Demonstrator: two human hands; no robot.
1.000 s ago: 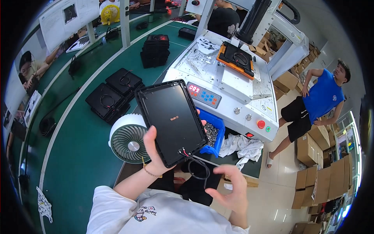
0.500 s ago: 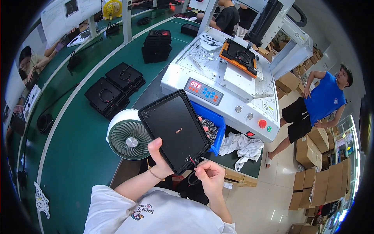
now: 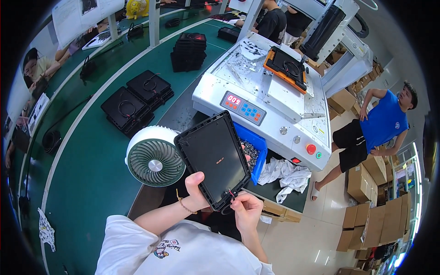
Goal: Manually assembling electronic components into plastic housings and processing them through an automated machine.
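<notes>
A black rectangular plastic cover (image 3: 213, 156) with a raised rim is tilted in front of me. My left hand (image 3: 196, 191) is closed on it, thumb over the near left edge and fingertips showing past the right side. At its near corner, thin red and dark wires (image 3: 231, 194) come out into a black cable. My right hand (image 3: 247, 211) pinches that cable close to the corner; part of the cable is hidden behind the fingers.
A white fan (image 3: 156, 165) stands left of the cover. Beyond are a blue bin (image 3: 260, 160) of small metal parts, a white cloth (image 3: 286, 176) and a white machine (image 3: 270, 126) holding an orange fixture (image 3: 299, 87). Black covers (image 3: 126, 110) lie stacked. A person (image 3: 378, 117) stands right.
The cover has shifted slightly right and toward me in the picture. My right hand's pinch is now closer to the cover's corner. Both hands keep their hold.
</notes>
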